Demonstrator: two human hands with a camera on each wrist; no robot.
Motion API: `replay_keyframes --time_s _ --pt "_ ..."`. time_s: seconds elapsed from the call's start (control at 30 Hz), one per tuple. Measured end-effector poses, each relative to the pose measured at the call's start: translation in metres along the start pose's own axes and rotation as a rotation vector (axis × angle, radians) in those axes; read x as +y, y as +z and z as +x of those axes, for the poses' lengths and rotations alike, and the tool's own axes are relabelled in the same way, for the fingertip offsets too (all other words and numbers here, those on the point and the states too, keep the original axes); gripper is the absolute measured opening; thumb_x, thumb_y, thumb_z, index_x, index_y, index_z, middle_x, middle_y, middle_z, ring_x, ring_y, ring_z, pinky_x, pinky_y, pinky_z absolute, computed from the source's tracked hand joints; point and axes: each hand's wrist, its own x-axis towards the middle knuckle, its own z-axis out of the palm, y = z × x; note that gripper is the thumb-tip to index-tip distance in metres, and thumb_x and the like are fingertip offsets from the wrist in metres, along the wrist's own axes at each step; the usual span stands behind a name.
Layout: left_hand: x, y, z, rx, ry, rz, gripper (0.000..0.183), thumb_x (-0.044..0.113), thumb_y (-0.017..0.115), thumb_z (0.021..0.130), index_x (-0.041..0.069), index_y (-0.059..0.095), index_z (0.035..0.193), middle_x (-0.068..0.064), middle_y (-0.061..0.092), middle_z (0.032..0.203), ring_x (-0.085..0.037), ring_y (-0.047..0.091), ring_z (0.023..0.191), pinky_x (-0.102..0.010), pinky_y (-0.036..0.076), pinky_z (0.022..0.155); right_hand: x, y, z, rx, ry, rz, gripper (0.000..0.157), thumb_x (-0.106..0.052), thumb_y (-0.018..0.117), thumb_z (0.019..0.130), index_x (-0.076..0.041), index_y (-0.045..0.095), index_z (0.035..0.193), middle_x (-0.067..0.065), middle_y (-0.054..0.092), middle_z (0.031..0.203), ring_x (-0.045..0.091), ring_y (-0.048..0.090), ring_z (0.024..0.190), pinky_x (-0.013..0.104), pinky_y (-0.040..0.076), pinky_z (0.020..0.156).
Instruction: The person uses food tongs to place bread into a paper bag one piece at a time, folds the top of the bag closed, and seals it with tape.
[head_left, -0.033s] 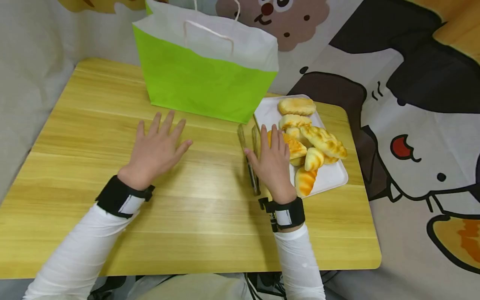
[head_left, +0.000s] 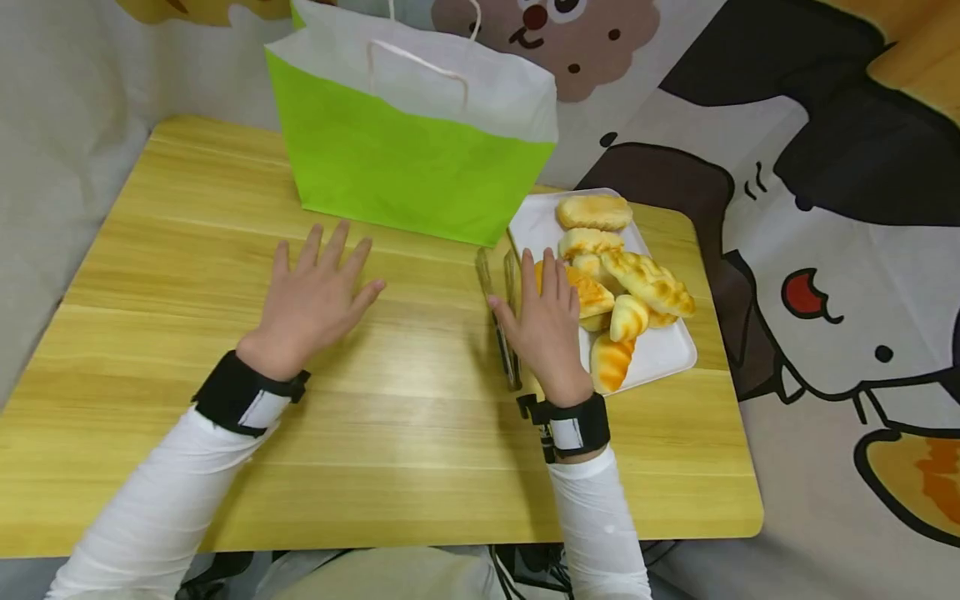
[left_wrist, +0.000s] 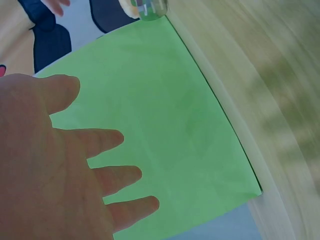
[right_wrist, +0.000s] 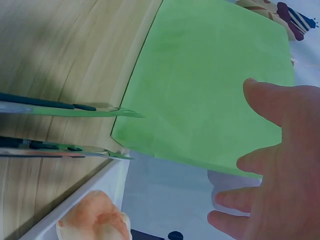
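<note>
My left hand [head_left: 309, 304] hovers with fingers spread over the wooden table, holding nothing. In front of it stands a green and white paper bag [head_left: 412, 167] with white string handles. My right hand [head_left: 546, 329] is also spread and holds nothing; in the head view it overlaps the left edge of a white tray [head_left: 667, 354]. Several bread pieces lie on the tray, among them a long braided loaf [head_left: 648, 283] and a small roll [head_left: 628, 318]. A pair of tongs [right_wrist: 70, 110] lies between the hands, just left of the tray.
The table [head_left: 405, 483] has rounded corners, and its front edge is close to the person's lap. A cartoon-printed cloth [head_left: 825, 250] hangs behind and to the right. A plain pale cloth [head_left: 67, 125] covers the left side. Cables [head_left: 506, 575] show below the table edge.
</note>
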Motion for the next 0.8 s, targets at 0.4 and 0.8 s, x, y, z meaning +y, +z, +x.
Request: replay_keyframes --time_s 0.4,0.8 --pt "0.001 -0.005 -0.014 0.021 0.003 0.01 0.066 0.055 0.024 0.1 0.012 0.024 0.151 -0.02 0.009 0.156 -0.045 0.005 0.138 -0.071 0.003 0.105 -0.01 -0.003 -0.006 0.014 -0.011 -0.009 0.076 -0.054 0.046 0.095 -0.009 0.022 0.15 0.023 0.012 0.154 0.037 0.009 0.139 0.063 0.018 0.107" --pt "0.003 -0.008 -0.018 0.024 -0.015 0.018 0.065 0.054 0.026 0.1 0.012 0.026 0.15 -0.021 0.012 0.156 -0.046 0.007 0.137 -0.072 0.004 0.104 -0.005 0.005 -0.016 0.026 -0.04 0.032 0.078 -0.054 0.049 0.093 -0.008 0.023 0.15 0.024 0.012 0.154 0.038 0.009 0.139 0.063 0.019 0.107"
